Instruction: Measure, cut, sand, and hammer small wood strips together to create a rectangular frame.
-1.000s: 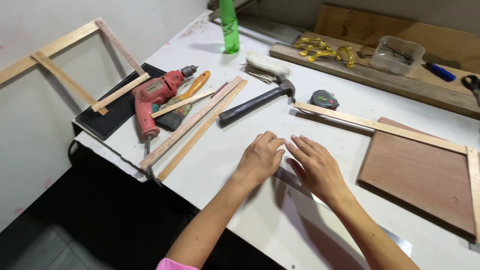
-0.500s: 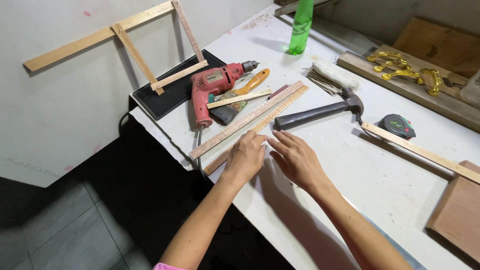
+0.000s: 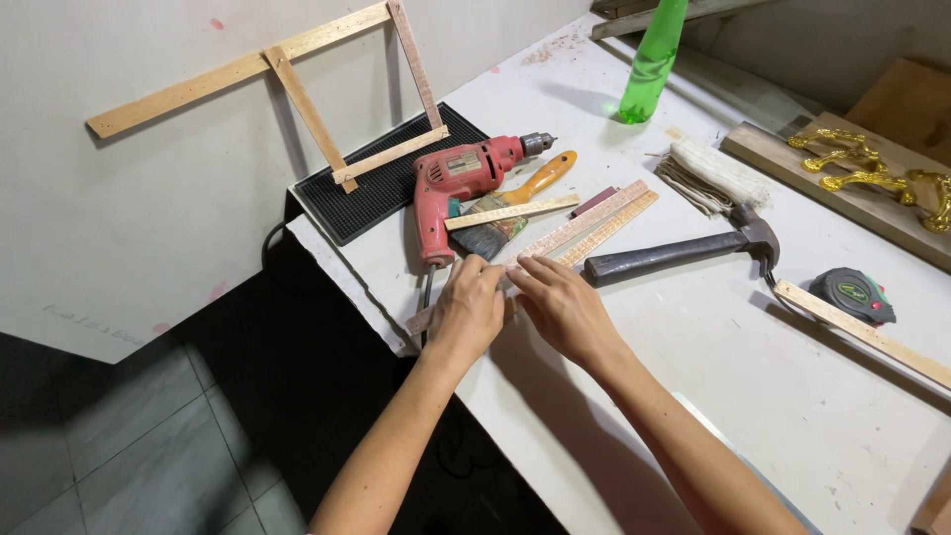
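- Both hands lay flat on a pair of long wooden strips [image 3: 584, 230] near the desk's [image 3: 753, 396] left edge; the left hand [image 3: 468, 309] pressed down on their near end, fingers bent over the wood, not closed around it.
- The right hand [image 3: 563, 307] rested just beside it, fingers extended and touching the same strips, palm down, with no closed grip on anything.
- The strips lay side by side, running diagonally from the left edge toward the middle of the desk.
- A red power drill [image 3: 458, 188] lay just beyond the left hand, its cord dropping over the edge; a paintbrush with an orange handle [image 3: 520, 203] and a short wooden slat [image 3: 510, 213] lay against it.
- A black ribbed mat [image 3: 381, 183] sat at the left corner, under the foot of a wooden frame [image 3: 317, 89] leaning on the wall.
- A hammer [image 3: 684, 253] lay right of the strips, near their far end, beyond the right hand.
- A tape measure [image 3: 852, 295] sat by a longer wooden batten [image 3: 862, 332] toward the right edge.
- A bundle of pale cord [image 3: 708, 173] and a green bottle [image 3: 652, 59] stood farther back.
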